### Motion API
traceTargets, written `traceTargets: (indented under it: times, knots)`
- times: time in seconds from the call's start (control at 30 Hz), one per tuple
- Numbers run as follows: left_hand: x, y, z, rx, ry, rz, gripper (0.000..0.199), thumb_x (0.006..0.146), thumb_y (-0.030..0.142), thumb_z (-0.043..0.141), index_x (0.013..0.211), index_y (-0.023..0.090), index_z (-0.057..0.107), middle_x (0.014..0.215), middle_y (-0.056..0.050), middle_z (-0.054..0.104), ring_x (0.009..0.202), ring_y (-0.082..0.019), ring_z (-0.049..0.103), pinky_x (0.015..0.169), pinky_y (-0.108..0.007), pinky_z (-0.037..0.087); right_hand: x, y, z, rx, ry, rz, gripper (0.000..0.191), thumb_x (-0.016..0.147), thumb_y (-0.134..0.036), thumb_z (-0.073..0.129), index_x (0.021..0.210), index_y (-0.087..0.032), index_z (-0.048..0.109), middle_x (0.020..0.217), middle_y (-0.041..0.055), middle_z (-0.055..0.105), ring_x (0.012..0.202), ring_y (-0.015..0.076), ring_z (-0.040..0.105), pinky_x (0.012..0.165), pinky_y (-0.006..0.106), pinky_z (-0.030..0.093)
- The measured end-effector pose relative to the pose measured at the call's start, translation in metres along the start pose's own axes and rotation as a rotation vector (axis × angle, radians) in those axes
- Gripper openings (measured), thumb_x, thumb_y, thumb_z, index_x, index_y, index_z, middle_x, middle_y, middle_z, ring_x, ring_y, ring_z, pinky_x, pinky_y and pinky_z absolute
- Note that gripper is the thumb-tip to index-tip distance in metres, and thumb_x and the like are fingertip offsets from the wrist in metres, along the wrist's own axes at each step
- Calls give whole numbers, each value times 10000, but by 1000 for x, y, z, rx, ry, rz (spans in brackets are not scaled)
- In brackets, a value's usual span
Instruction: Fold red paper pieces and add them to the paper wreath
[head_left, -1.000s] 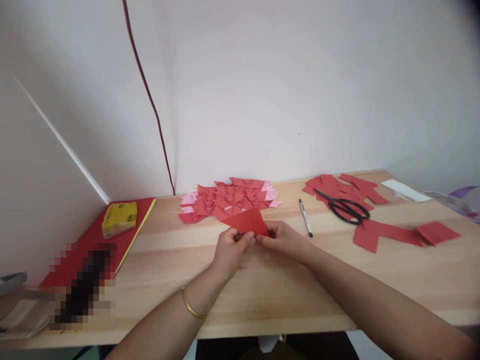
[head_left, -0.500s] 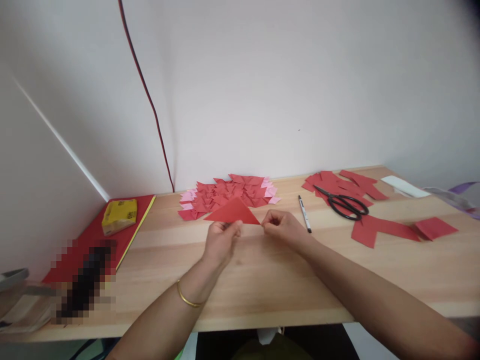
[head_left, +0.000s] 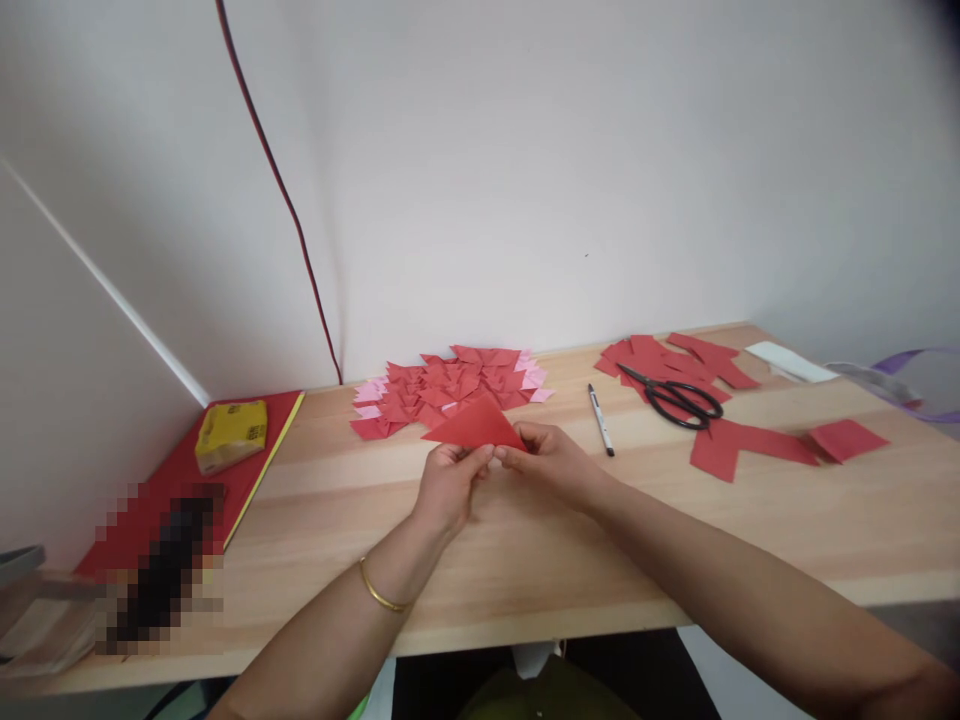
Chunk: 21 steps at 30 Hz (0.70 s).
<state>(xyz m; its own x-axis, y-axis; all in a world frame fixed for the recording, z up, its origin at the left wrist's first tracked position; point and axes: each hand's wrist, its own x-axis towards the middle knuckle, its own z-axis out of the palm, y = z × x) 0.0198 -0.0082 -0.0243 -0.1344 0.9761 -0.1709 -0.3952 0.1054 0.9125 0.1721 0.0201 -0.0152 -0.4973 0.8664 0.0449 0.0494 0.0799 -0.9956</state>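
Note:
A red sheet of paper folded into a triangle (head_left: 480, 424) is held above the wooden table, its peak pointing away from me. My left hand (head_left: 452, 484) pinches its lower edge near the middle, thumb on top. With thumb and fingers, my right hand (head_left: 551, 458) grips the right part of the same edge, the two thumbs almost touching. Just behind the paper lies a spread of folded red and pink paper pieces (head_left: 409, 392), partly covered by the triangle.
Right of my hands lie a marker pen (head_left: 601, 420), black-handled scissors (head_left: 681, 404) on red paper pieces (head_left: 652, 355), and a red paper strip (head_left: 780, 444). At left, a yellow packet (head_left: 232, 436) rests on a red folder (head_left: 281, 412). A dark cable (head_left: 281, 180) hangs down the wall.
My right hand has moved left from the triangle's right corner along its lower edge, its thumb now beside my left thumb. The view has shifted slightly.

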Motion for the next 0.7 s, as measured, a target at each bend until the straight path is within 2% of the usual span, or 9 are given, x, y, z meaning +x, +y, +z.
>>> traceTargets:
  times: [0.1,0.3,0.7]
  knots:
    - [4,7,-5,-30,31,61,291,570,290,785,527,146,536,473,17,529,492,-82,474,559,-230,373,0,2,-3,4,25,39,326,753,-483,622,685,-170,564,640,-19,514,589,107,451,561,238,341]
    - [15,27,-19,-54,66,184,263,601,261,771,541,149,541,491,31,507,504,-70,454,553,-215,368,0,0,-7,18,17,88,322,753,-483,618,672,-177,564,621,-18,511,555,101,435,531,234,323]
    - [18,25,-21,-145,37,183,266,635,310,767,570,158,560,521,27,516,529,-78,479,579,-230,398,4,7,-12,43,43,103,329,748,-487,632,662,-177,562,627,-23,522,562,101,450,557,240,329]
